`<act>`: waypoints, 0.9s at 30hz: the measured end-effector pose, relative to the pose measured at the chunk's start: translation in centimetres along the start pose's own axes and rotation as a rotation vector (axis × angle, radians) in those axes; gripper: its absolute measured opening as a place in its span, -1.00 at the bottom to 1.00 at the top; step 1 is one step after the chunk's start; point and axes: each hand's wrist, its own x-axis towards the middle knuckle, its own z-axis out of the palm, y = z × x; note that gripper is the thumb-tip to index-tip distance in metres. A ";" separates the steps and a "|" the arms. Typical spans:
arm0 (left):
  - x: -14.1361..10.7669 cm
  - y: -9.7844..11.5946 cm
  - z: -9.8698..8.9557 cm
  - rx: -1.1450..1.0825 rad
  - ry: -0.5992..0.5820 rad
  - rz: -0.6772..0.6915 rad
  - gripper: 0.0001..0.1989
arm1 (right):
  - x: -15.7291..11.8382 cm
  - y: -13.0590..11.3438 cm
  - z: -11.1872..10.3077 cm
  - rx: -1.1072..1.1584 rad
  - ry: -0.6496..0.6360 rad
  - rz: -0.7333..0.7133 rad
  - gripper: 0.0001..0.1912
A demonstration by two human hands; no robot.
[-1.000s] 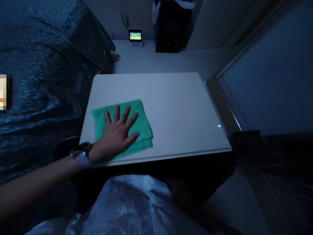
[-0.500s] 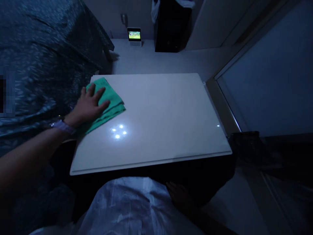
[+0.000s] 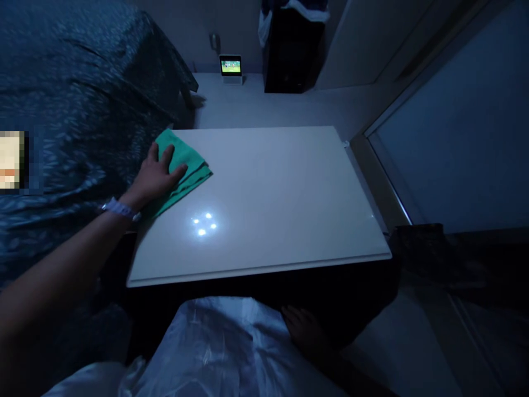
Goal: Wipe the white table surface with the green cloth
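My left hand [image 3: 155, 175], with a band at the wrist, lies with fingers spread on top of a folded green cloth [image 3: 188, 157]. It presses the cloth against the left edge of a white glossy tabletop [image 3: 264, 193]. The palm's underside is out of sight. My right hand [image 3: 300, 325] rests in the dark below the table's near edge, beside my light-coloured clothing, with its fingers stretched out and nothing seen in them.
A bed or similar piece with a dark patterned cover [image 3: 82, 99] stands close on the left. On the floor beyond the table are a small lit screen [image 3: 230, 66] and a black cabinet [image 3: 291, 55]. A pale sliding panel [image 3: 454, 127] is at right.
My left hand has slid slightly up and to the right in view, still on the cloth. The whole view has shifted a little. My right hand has stayed in place.
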 end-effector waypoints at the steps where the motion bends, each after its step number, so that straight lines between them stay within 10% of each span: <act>1: -2.0 -0.2 0.4 0.038 0.008 0.001 0.47 | -0.1 0.0 0.2 0.003 -0.029 -0.007 -0.64; 5: -10.4 -1.3 1.9 0.133 0.027 -0.017 0.00 | -0.4 0.4 0.5 0.023 -0.143 -0.070 -0.62; 14: -21.9 -2.1 5.4 0.168 0.213 0.116 -0.16 | 0.2 0.4 -0.1 0.008 -0.025 -0.057 -0.69; 19: -17.2 -2.0 4.1 0.194 0.136 0.187 0.00 | -0.5 0.1 0.3 0.004 -0.037 -0.043 -0.65; 27: -0.3 -0.7 1.0 0.209 0.041 0.140 0.03 | -1.2 -0.2 0.3 -0.013 -0.013 -0.034 -0.62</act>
